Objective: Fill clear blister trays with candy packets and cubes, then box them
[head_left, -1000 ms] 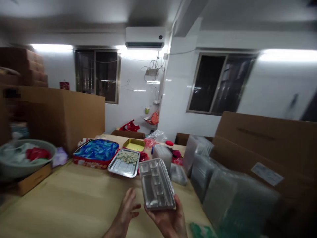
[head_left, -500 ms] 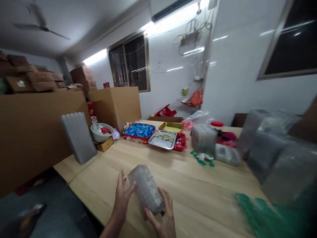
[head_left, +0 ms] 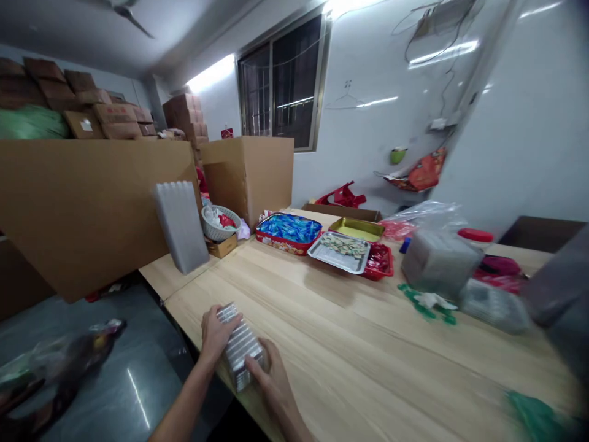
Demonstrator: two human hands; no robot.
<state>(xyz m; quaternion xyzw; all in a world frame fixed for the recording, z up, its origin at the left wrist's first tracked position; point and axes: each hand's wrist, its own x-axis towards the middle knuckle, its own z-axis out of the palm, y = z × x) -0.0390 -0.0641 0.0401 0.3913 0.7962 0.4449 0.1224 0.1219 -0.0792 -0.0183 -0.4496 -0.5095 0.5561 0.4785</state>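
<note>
Both hands hold a short stack of clear plastic trays (head_left: 239, 348) with ridged edges, just over the near edge of the wooden table (head_left: 317, 331). My left hand (head_left: 215, 334) is closed on its far left end, thumb lying across the top. Around the near right end is my right hand (head_left: 272, 371), its thumb pressed on the ridged side. Farther left, a tall stack of similar trays (head_left: 181, 227) stands upright on the table. Whether the held stack touches the tabletop, I cannot tell.
At the back are a tin of blue packets (head_left: 289, 228), a metal tray (head_left: 340, 253), a gold tin (head_left: 358, 228) and a red basket (head_left: 385, 264). More clear trays (head_left: 439, 261) stand right, near green plastic scraps (head_left: 421, 304). A grey basket (head_left: 221, 230) sits back left.
My hands have brought the tray stack left and closer to the table's near edge. My left hand, earlier spread beside it, now grips it. The view has swung right.
</note>
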